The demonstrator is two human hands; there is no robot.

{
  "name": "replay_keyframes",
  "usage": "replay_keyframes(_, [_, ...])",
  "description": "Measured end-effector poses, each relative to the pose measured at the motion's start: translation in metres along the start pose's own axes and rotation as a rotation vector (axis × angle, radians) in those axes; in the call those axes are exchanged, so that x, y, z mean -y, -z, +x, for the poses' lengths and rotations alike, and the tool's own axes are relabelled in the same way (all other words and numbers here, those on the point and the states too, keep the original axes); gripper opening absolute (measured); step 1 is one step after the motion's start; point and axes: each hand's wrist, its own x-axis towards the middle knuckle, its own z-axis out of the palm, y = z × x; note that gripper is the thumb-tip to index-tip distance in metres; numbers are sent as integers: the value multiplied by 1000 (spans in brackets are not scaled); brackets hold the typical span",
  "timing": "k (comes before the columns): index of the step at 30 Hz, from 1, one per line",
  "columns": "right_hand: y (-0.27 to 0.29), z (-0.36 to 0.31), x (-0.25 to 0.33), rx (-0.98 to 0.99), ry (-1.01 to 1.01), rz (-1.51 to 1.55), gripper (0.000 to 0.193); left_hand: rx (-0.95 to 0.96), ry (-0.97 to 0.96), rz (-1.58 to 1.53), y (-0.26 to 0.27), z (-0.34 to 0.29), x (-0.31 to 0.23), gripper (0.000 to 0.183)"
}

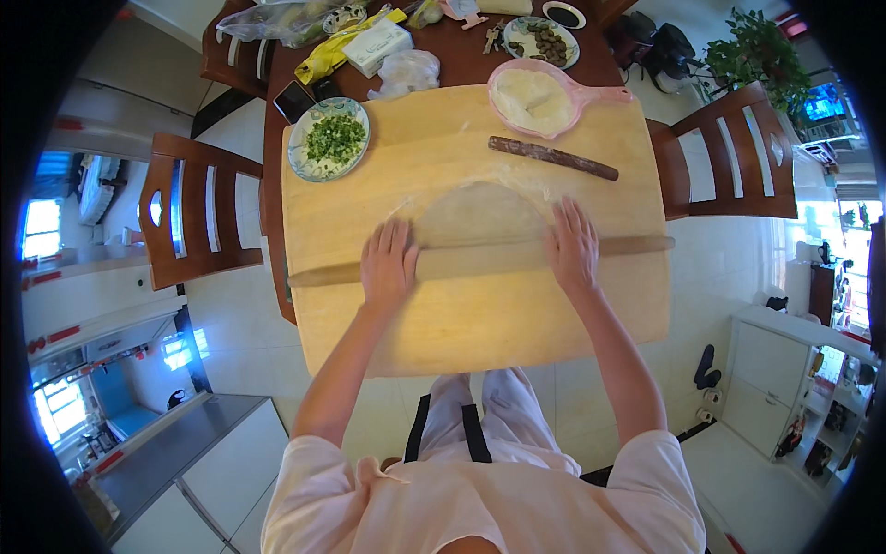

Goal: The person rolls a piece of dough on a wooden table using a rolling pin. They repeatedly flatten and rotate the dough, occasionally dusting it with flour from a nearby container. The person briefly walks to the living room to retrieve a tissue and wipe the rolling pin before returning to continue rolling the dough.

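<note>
A long wooden rolling pin (635,245) lies crosswise on a pale wooden board (480,323), its two ends showing beyond my hands. Under its middle is a thin, round sheet of dough (482,214), its far part spread flat beyond the pin. My left hand (389,262) rests palm down over the pin at the dough's left side, fingers stretched forward. On the right side my right hand (574,244) lies likewise on the pin, fingers extended. A shorter dark rolling pin (554,158), dusted with flour, lies farther back on the board.
A plate of chopped green onion (334,138) is at the board's far left corner. A pink handled bowl of flour (533,98) stands far right. Behind are a patterned plate (519,46), a tissue pack (377,48) and a phone (293,102). Chairs (198,210) flank the table.
</note>
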Motion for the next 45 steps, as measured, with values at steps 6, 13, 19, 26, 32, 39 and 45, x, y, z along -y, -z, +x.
replay_keyframes(6, [24, -44, -10, 60, -8, 3, 42, -55, 72, -28, 16, -38, -9, 43])
replay_keyframes(13, [49, -132, 12, 140, -75, 4, 40, 12, 62, 18, 21, -119, -23, 40])
replay_keyframes(19, [33, -81, 2, -10, -216, 15, 43, -31, 212, 99, 28, -66, -18, 40])
replay_keyframes(26, [2, -84, 101, 171, 155, 94, 49, 100, -117, -44, -12, -62, -94, 49])
replay_keyframes(32, [-4, -3, 93, 134, -49, 52, 47, 74, -11, -43, -20, 27, -82, 53])
replay_keyframes(39, [26, -78, 80, 240, 31, 31, 57, 167, -8, 56, 17, -55, -50, 57])
replay_keyframes(45, [1, 20, 49, 138, -149, 14, 58, 33, 104, -70, -5, 29, -16, 59])
